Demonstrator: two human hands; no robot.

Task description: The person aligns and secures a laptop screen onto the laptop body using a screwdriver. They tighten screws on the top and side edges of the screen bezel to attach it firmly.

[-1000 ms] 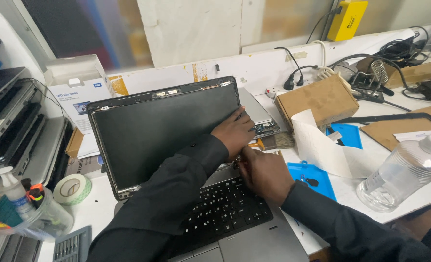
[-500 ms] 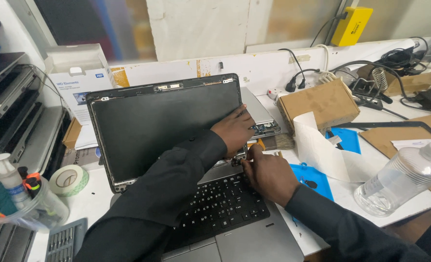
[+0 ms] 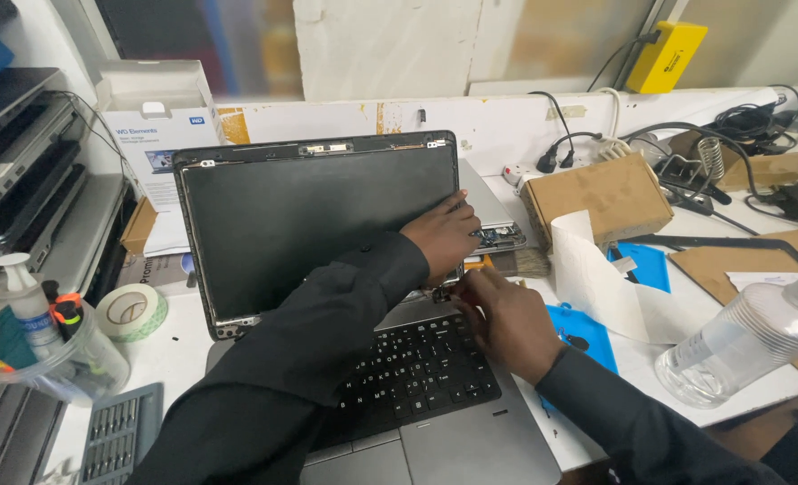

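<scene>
- I see the laptop [image 3: 345, 359] open on the white bench, its screen [image 3: 318, 224] upright with the front frame already off: bare metal edge, small fittings along the top and a bracket at the lower left corner are exposed.
- My left hand [image 3: 444, 235] lies flat against the lower right corner of the screen, fingers spread narrow and pressing, steadying the panel rather than gripping it.
- My right hand [image 3: 507, 319] sits at the right hinge, fingers pinched close together on something small; an orange tip shows just above it, possibly a screwdriver handle, but I cannot tell from this view.
- Judged progress: frame removal done; the panel remains seated in the lid, so hinge-side fastening work appears unfinished. Keyboard and base look untouched.
- Materials: screen matte black glass, flat and rigid; laptop base brushed grey metal; keys black plastic.
- Nearby: a cardboard box [image 3: 596, 199], matte brown, beyond the hinge; a curled white paper strip [image 3: 605, 287]; a clear plastic bottle [image 3: 740, 341] lying on its side at right; a tape roll [image 3: 131, 312] and a screwdriver bit set [image 3: 116, 431] at left.
</scene>
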